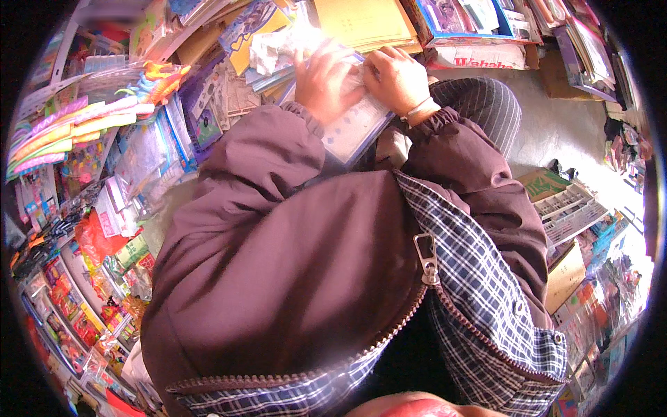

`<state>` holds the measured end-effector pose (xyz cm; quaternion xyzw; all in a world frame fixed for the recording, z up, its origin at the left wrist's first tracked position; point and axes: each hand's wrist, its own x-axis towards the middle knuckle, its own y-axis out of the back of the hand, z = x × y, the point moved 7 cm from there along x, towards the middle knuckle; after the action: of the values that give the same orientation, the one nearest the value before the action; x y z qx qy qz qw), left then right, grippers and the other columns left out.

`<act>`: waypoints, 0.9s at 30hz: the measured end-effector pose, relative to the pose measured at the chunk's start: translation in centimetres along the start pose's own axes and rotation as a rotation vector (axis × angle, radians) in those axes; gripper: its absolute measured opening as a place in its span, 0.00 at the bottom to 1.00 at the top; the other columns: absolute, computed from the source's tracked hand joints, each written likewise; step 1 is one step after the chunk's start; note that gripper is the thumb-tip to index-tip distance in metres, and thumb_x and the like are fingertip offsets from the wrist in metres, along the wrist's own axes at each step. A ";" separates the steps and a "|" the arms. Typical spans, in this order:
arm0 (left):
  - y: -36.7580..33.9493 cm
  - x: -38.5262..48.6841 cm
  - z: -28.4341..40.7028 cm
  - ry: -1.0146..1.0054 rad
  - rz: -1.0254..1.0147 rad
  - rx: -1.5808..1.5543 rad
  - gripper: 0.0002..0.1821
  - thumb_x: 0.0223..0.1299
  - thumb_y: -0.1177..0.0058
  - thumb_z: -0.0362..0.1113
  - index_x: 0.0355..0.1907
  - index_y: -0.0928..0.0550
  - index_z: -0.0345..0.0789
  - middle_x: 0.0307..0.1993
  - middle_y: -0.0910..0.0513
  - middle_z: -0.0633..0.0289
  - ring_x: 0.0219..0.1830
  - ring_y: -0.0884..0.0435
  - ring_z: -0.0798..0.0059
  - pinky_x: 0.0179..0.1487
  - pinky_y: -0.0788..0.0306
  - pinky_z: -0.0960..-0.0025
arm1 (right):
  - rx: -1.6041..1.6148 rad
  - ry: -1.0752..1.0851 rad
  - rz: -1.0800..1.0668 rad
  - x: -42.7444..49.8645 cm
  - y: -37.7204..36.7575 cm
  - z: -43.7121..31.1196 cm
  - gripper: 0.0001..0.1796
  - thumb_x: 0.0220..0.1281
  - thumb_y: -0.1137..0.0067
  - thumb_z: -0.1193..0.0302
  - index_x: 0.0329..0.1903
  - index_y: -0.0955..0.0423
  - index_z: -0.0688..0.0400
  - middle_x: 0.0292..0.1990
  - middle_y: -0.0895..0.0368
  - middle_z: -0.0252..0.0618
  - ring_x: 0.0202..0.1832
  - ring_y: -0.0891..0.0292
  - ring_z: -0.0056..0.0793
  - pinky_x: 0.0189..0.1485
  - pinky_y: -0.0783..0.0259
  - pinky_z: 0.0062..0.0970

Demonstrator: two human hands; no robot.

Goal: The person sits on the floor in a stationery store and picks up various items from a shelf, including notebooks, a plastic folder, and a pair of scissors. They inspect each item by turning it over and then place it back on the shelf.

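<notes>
A flat, pale item with a dark blue edge [346,136], possibly a book or pack in clear plastic, lies tilted in front of me. My left hand [329,83], blurred, is over its upper left part with the fingers spread. At its upper right edge my right hand [394,78] has curled fingers; what they hold, if anything, is hidden. A crumpled white piece of paper or plastic [268,52] is just left of my left hand. Beyond the hands lies a stack of yellow envelopes [365,23]. Strong glare covers the area around my left fingertips.
A blue-edged box of booklets [464,36] stands at the upper right, above a white package with red lettering [482,56]. Colourful packaged goods [78,125] crowd the left side. On the right are a grey compartment tray [570,213] and a brown envelope [565,276].
</notes>
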<state>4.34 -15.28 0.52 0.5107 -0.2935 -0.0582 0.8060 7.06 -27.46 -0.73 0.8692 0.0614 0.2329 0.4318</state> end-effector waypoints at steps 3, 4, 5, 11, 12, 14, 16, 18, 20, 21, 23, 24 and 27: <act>-0.1 -0.3 -0.5 0.095 -0.002 -0.005 0.25 0.39 0.32 0.48 0.39 0.24 0.39 0.54 0.28 0.60 0.63 0.35 0.62 0.63 0.53 0.43 | 0.049 -0.061 0.044 -0.2 0.0 0.5 0.06 0.49 0.43 0.68 0.27 0.25 0.57 0.28 0.22 0.40 0.35 0.24 0.42 0.39 0.27 0.35; -0.3 -0.3 -0.8 0.138 -0.004 -0.009 0.26 0.38 0.31 0.47 0.39 0.25 0.39 0.54 0.28 0.59 0.63 0.35 0.61 0.63 0.52 0.45 | 0.058 -0.104 0.039 -0.3 0.0 0.8 0.06 0.48 0.43 0.67 0.27 0.25 0.56 0.28 0.22 0.40 0.35 0.23 0.41 0.39 0.27 0.35; -0.2 -0.3 -0.7 0.120 0.025 -0.036 0.30 0.36 0.31 0.48 0.43 0.28 0.39 0.55 0.29 0.58 0.63 0.36 0.60 0.63 0.53 0.42 | 0.071 -0.144 0.033 -0.3 -0.1 1.0 0.07 0.47 0.42 0.66 0.27 0.25 0.55 0.29 0.22 0.39 0.36 0.23 0.40 0.40 0.27 0.35; -0.4 -0.4 -0.9 0.104 0.069 -0.079 0.40 0.32 0.29 0.50 0.49 0.33 0.39 0.56 0.31 0.56 0.63 0.37 0.58 0.62 0.55 0.35 | 0.394 -0.514 0.083 -1.1 0.0 3.9 0.07 0.53 0.44 0.71 0.29 0.24 0.63 0.23 0.21 0.40 0.26 0.24 0.28 0.31 0.29 0.25; -0.3 -0.5 -1.0 0.126 0.070 -0.082 0.39 0.33 0.29 0.51 0.48 0.33 0.39 0.57 0.31 0.56 0.63 0.37 0.58 0.62 0.55 0.35 | 0.529 -0.610 0.111 -1.4 -0.1 4.8 0.08 0.54 0.44 0.71 0.29 0.24 0.63 0.23 0.22 0.39 0.26 0.25 0.25 0.31 0.30 0.24; -0.2 -0.7 -1.0 0.152 0.062 -0.083 0.39 0.33 0.29 0.51 0.48 0.32 0.38 0.57 0.31 0.56 0.63 0.37 0.58 0.61 0.54 0.35 | 0.689 -0.728 0.118 -1.9 -0.6 5.9 0.09 0.55 0.44 0.71 0.29 0.24 0.66 0.23 0.22 0.33 0.27 0.27 0.17 0.31 0.30 0.20; -0.2 -0.7 -1.1 0.166 0.051 -0.072 0.39 0.34 0.29 0.51 0.48 0.31 0.36 0.57 0.31 0.56 0.63 0.38 0.59 0.61 0.54 0.35 | 0.761 -0.759 0.071 -1.8 -1.3 6.5 0.08 0.57 0.45 0.71 0.32 0.24 0.64 0.25 0.22 0.33 0.24 0.29 0.15 0.28 0.34 0.17; 0.3 -0.5 -1.3 0.146 0.076 -0.091 0.39 0.34 0.28 0.49 0.50 0.31 0.35 0.56 0.31 0.55 0.63 0.37 0.58 0.61 0.49 0.40 | 0.962 -0.861 -0.009 -2.2 -2.6 7.2 0.07 0.59 0.45 0.71 0.32 0.24 0.63 0.24 0.23 0.32 0.23 0.31 0.14 0.26 0.37 0.15; 1.1 -0.5 -1.9 0.108 0.124 -0.123 0.39 0.36 0.29 0.44 0.52 0.32 0.34 0.56 0.31 0.53 0.62 0.35 0.57 0.61 0.45 0.47 | 1.148 -0.957 -0.052 -2.9 -3.4 7.9 0.08 0.61 0.45 0.70 0.32 0.24 0.62 0.24 0.24 0.31 0.22 0.32 0.14 0.25 0.39 0.15; 1.8 -0.7 -2.4 0.085 0.164 -0.150 0.38 0.38 0.30 0.40 0.53 0.32 0.33 0.56 0.31 0.50 0.60 0.34 0.57 0.61 0.43 0.52 | 1.182 -0.966 -0.070 -3.1 -3.6 8.2 0.08 0.61 0.46 0.70 0.32 0.24 0.62 0.23 0.24 0.30 0.22 0.32 0.15 0.24 0.39 0.15; 3.0 -2.2 -3.8 0.148 0.203 -0.149 0.39 0.41 0.32 0.34 0.57 0.36 0.30 0.56 0.31 0.48 0.59 0.33 0.56 0.62 0.40 0.58 | 1.275 -0.973 -0.101 -3.5 -4.1 8.7 0.08 0.62 0.46 0.70 0.32 0.24 0.62 0.22 0.26 0.29 0.21 0.32 0.16 0.24 0.39 0.15; 3.7 -3.8 -4.5 0.235 0.199 -0.118 0.41 0.43 0.34 0.32 0.60 0.38 0.29 0.56 0.32 0.48 0.60 0.33 0.57 0.63 0.39 0.60 | 1.298 -0.973 -0.129 -3.8 -4.3 9.0 0.07 0.62 0.46 0.71 0.33 0.25 0.62 0.24 0.24 0.31 0.24 0.30 0.18 0.26 0.36 0.16; 2.9 -10.0 -8.3 0.835 0.179 -0.809 0.42 0.50 0.37 0.28 0.66 0.44 0.28 0.64 0.39 0.48 0.65 0.39 0.63 0.67 0.44 0.64 | 1.483 -1.052 -0.149 -4.4 -5.3 9.2 0.06 0.62 0.47 0.73 0.35 0.26 0.62 0.27 0.23 0.34 0.26 0.28 0.19 0.30 0.32 0.17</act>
<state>-0.05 -3.36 -3.67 0.1156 0.0522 0.1088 0.9859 7.92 -32.14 -11.17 0.9118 0.0464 -0.3214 -0.2515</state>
